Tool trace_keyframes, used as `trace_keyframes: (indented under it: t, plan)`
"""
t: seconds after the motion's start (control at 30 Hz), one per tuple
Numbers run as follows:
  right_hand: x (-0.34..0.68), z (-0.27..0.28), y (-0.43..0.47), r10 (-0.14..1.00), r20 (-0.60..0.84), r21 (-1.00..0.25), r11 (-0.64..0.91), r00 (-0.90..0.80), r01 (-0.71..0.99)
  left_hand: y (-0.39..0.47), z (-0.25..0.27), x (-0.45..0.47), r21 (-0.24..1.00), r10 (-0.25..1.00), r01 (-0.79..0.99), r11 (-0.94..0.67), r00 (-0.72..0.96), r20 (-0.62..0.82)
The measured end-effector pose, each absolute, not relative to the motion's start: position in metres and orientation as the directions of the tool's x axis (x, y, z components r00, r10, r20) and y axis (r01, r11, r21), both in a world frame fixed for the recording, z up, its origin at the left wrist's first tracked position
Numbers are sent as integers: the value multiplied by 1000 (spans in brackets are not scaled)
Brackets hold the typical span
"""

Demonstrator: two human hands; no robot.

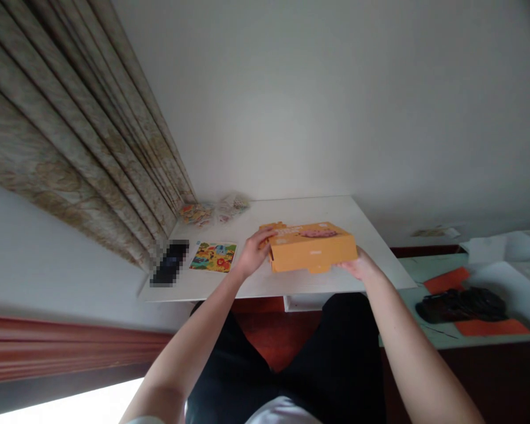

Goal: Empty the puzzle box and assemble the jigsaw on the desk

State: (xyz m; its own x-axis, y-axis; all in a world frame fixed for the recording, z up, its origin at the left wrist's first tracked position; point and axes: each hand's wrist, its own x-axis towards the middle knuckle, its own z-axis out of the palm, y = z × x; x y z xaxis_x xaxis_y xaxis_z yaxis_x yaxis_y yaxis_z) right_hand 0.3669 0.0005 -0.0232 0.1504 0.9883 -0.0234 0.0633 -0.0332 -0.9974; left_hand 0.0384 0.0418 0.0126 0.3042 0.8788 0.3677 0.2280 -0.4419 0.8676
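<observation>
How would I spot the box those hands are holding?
Find the white table against the wall. Over it, the left hand and right hand hold the orange box. Unlike the flat, multicoloured picture card leftward, it is thick and boxy.

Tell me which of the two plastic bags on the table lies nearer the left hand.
The paler bag, on the right, is nearer the left hand; the more colourful bag sits farther left, beside the curtain.
</observation>
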Motion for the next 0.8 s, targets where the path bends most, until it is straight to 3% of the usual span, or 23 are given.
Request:
trace_keyframes:
  t: [0.1,0.23,0.43,0.63,0.8]
  plan:
    - [367,-24,-21,973,-221,-969,-210,70,-133,26,12,40,802,799,255,-541,455,394]
    - [370,-20,-36,948,-314,-904,-281,56,-322,7,11,42,725,680,207,-657,578,451]
    - [387,-19,-47,928,-359,-865,-291,99,-410,-15,7,54,637,577,175,-751,642,504]
    - [404,-21,-65,886,-441,-794,-312,141,-523,-19,-15,80,630,586,191,-753,632,508]
    - [415,-30,-67,823,-513,-789,-342,243,-511,-17,-27,104,641,585,183,-745,641,497]
